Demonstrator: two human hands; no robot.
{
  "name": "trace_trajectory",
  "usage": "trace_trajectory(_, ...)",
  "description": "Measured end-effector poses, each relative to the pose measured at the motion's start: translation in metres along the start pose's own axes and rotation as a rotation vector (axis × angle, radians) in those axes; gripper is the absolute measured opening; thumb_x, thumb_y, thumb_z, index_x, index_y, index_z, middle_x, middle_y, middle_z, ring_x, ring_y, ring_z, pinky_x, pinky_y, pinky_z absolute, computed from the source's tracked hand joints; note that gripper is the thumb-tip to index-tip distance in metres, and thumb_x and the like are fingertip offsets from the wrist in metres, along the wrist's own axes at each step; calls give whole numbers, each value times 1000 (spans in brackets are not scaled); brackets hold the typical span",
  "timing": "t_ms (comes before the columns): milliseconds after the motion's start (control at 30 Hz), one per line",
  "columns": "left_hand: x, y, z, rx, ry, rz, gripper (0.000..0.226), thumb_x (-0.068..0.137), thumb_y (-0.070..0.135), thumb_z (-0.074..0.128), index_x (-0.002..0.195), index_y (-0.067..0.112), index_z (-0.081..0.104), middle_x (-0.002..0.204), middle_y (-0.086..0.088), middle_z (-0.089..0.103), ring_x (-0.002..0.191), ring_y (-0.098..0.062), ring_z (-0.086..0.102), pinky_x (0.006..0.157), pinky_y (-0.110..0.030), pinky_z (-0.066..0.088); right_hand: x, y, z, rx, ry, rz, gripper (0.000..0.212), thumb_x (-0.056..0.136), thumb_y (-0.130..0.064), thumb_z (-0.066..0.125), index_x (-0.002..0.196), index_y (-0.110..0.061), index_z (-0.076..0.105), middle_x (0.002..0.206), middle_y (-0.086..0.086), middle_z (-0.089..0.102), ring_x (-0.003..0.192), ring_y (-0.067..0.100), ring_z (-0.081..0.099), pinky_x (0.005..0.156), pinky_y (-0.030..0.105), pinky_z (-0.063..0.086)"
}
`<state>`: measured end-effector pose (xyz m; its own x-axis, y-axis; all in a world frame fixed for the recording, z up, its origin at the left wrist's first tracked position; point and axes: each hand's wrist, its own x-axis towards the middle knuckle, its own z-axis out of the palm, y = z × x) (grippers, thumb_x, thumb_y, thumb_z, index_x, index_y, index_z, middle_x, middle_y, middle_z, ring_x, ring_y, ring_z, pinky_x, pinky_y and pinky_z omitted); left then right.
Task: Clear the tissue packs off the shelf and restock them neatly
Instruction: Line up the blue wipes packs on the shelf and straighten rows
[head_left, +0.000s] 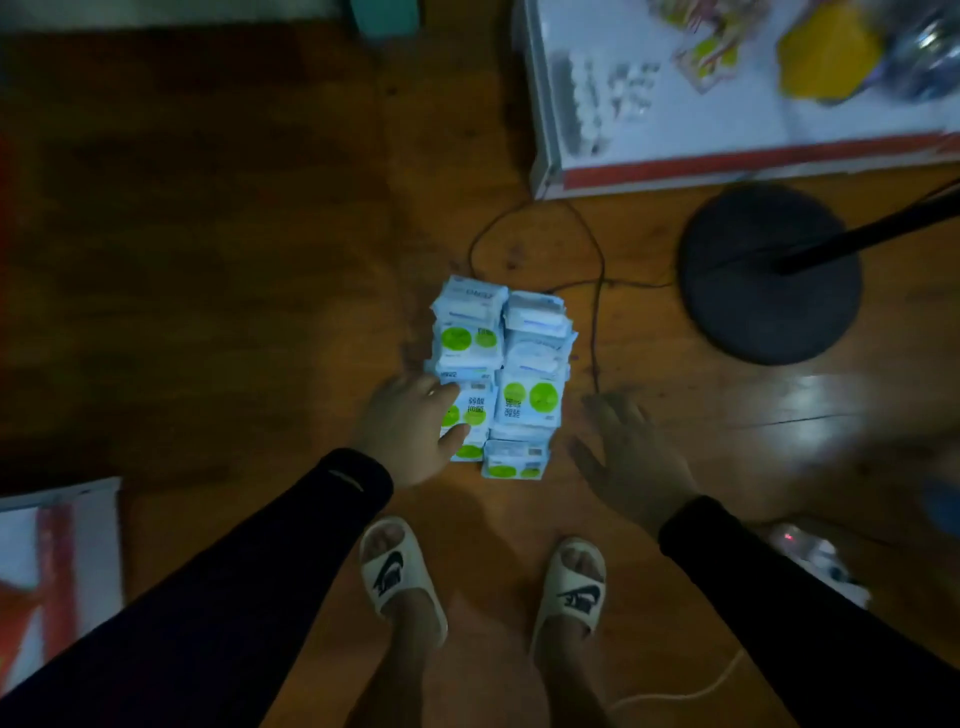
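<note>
A pile of white-and-blue tissue packs with green circles lies on the wooden floor in two rough columns, straight ahead of my feet. My left hand touches the near-left pack, thumb and fingers curled round its left edge. My right hand hovers over the floor just right of the pile, fingers spread, holding nothing. Both arms wear black sleeves.
A white box with a red edge holding small goods stands at the back right. A round black stand base and its pole sit on the right, with a black cable behind the pile. A power strip lies near right.
</note>
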<state>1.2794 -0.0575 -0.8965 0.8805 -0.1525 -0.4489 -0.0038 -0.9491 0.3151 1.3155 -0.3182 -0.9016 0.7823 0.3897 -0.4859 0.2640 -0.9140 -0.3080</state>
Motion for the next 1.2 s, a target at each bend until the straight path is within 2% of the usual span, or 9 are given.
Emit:
trace_trajectory(133,57,-36,100,94,-36,23,59,84,45,62,130,11,52,118,-14,56,110,-35,52,91,-40,41,64,37,114,-43,-65,32,71,85,-58,32,135,-9,46,131,17,49,109,40,54,87,45,49)
trace_trajectory(333,123,-64,188,186,-21,-91,71,83,49,63,140,17,36,137,-12,40,129,-33,31,103,-40,31,144,68,201,334,-70,478,98,60,-93,41,115,-13,53,106,10,60,92,29,63,69,35,48)
trace_trajectory(433,125,-59,202,244,-30,-142,68,85,42,65,138,16,32,134,-15,39,128,-36,30,102,-42,32,152,66,215,588,-5,545,81,51,-90,56,83,-15,59,68,9,60,60,29,60,55,46,54)
trace_trajectory(533,117,-51,191,203,-54,-131,59,87,35,65,135,17,36,126,-14,41,110,-34,46,88,-40,41,138,55,195,651,85,602,53,68,-63,70,91,-16,60,77,7,65,66,28,64,59,45,56)
trace_trajectory(667,88,-41,136,81,-31,-152,53,90,29,63,135,19,37,127,-12,40,98,-30,53,78,-36,44,109,39,137,748,63,644,34,78,-41,76,90,-16,56,89,3,64,73,20,60,62,30,45)
trace_trajectory(867,18,-21,-19,-99,90,-169,53,91,30,61,139,21,38,133,-6,42,119,-27,43,95,-36,40,39,-18,-1,731,60,439,50,83,-33,72,124,-13,52,101,0,62,71,8,55,49,15,39)
trace_trajectory(967,-31,-13,-118,-145,206,-171,48,88,30,62,132,21,46,122,-5,51,115,-28,46,87,-36,40,0,-65,-93,722,127,289,49,84,-30,71,128,-22,49,101,-2,57,72,-1,53,48,4,38)
trace_trajectory(1067,-95,-7,-221,-161,318,-195,48,86,32,64,130,20,47,116,-3,53,107,-25,47,79,-33,38,-31,-113,-180,745,207,138,41,82,-34,73,117,-31,52,101,-8,62,89,13,62,64,12,44)
trace_trajectory(1200,-199,-2,-343,-161,500,-271,44,81,31,67,122,22,51,104,0,53,98,-22,49,76,-35,43,-74,-198,-294,751,241,-136,39,85,-31,71,118,-32,51,105,-13,61,87,-2,60,67,15,47)
